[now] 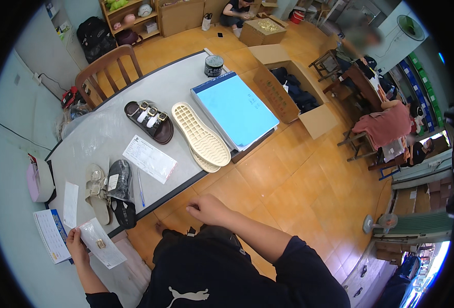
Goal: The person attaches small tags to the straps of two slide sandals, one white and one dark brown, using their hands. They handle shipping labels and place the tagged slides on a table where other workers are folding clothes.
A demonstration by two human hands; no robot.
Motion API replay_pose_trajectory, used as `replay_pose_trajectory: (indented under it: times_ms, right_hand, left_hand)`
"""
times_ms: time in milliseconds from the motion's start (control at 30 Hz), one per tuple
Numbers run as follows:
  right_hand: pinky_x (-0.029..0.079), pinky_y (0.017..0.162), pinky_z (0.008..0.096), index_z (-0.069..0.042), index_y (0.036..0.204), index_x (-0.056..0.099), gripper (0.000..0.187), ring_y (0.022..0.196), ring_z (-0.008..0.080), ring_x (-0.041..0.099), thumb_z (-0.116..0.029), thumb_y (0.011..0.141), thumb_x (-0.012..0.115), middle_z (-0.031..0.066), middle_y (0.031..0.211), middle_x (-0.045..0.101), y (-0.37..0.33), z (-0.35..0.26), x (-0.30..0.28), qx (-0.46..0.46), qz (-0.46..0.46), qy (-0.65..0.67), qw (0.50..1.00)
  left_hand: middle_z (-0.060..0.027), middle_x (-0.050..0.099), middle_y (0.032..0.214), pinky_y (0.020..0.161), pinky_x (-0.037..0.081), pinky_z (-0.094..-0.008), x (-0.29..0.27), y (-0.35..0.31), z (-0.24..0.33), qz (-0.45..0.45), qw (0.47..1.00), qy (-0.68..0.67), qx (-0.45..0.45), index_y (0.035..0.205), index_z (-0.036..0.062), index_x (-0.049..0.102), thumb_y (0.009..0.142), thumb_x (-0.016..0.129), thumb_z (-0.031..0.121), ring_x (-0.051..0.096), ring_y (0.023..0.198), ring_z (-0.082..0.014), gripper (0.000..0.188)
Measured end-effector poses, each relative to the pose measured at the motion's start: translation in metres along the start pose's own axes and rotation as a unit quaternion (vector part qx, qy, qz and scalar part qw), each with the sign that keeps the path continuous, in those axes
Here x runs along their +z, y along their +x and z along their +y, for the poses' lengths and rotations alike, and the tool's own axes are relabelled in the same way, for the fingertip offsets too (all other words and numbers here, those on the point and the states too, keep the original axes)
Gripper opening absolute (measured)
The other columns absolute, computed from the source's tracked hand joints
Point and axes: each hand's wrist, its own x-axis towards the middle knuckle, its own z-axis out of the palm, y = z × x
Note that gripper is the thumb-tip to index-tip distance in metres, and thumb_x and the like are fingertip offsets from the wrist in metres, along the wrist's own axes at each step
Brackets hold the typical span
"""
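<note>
Beyond the table's near left corner, my left hand [77,247] pinches the edge of a clear plastic bag [109,255] with a white paper slip. A small gold buckle [101,243] shows on it. My right hand [209,209] hangs above my lap, off the table edge, its fingers curled with nothing visible in them. Near the left hand are a beige sandal [97,190] and black sandals [120,180] in plastic. A brown sandal [150,122] with gold buckles lies farther back, left of cream shoe soles [201,134]. A printed sheet [150,159] lies between these pairs.
The grey table [96,141] also bears a blue pen [141,187], a blue folder stack [235,109] and a round tin [214,65]. A wooden chair [109,72] stands behind it. An open carton [293,90] sits right. Several people work farther off.
</note>
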Motion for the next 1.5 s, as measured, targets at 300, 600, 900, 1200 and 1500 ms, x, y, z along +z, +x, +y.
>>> replay_pose_trajectory:
  times_ms: [300,600,900,1200,1500]
  right_hand:
    - [0.052,0.074,0.0425,-0.002,0.096,0.067,0.024,0.080,0.0343,0.066,-0.024,0.089,0.059,0.0178,0.086,0.068,0.017,-0.037,0.036,-0.003,0.015,-0.025,1.000]
    - [0.051,0.073,0.0470,-0.004,0.095,0.067,0.025,0.083,0.0383,0.064,-0.025,0.086,0.058,0.0201,0.087,0.067,-0.002,-0.034,0.067,0.063,-0.013,-0.014,0.998]
    - [0.050,0.077,0.0460,-0.006,0.103,0.065,0.028,0.086,0.0371,0.064,-0.029,0.091,0.055,0.0187,0.089,0.067,-0.014,-0.029,0.052,0.096,0.037,-0.015,0.995]
    - [0.050,0.079,0.0465,-0.005,0.100,0.066,0.027,0.089,0.0372,0.064,-0.027,0.089,0.056,0.0198,0.093,0.067,-0.031,0.003,0.042,0.107,0.068,0.045,0.991]
    - [0.050,0.079,0.0449,-0.005,0.101,0.067,0.026,0.090,0.0357,0.064,-0.026,0.089,0.056,0.0187,0.095,0.068,-0.060,0.057,0.000,0.109,0.095,0.107,0.984]
  left_hand:
    - [-0.0141,0.067,0.103,0.083,0.050,-0.0286,-0.042,0.049,-0.041,0.019,0.998,-0.056,0.003,0.113,-0.0024,0.061,0.092,0.058,0.009,0.064,0.092,-0.0205,0.024]
    - [-0.0196,0.068,0.105,0.083,0.049,-0.0323,-0.080,0.121,-0.090,0.008,0.910,0.406,0.078,0.114,-0.0048,0.065,0.085,0.057,0.009,0.065,0.091,-0.0251,0.034]
    - [-0.0237,0.068,0.103,0.085,0.051,-0.0392,-0.050,0.157,-0.089,0.100,0.867,0.472,0.123,0.110,-0.0027,0.065,0.083,0.061,0.017,0.066,0.094,-0.0341,0.033]
    - [-0.0273,0.068,0.092,0.078,0.052,-0.0471,0.006,0.080,-0.042,0.132,0.775,0.572,0.235,0.097,-0.0071,0.068,0.085,0.059,0.030,0.066,0.085,-0.0414,0.040]
    - [-0.0278,0.066,0.105,0.085,0.048,-0.0493,0.044,0.046,-0.070,-0.021,0.805,0.577,0.136,0.104,-0.0043,0.068,0.093,0.048,0.047,0.062,0.098,-0.0449,0.056]
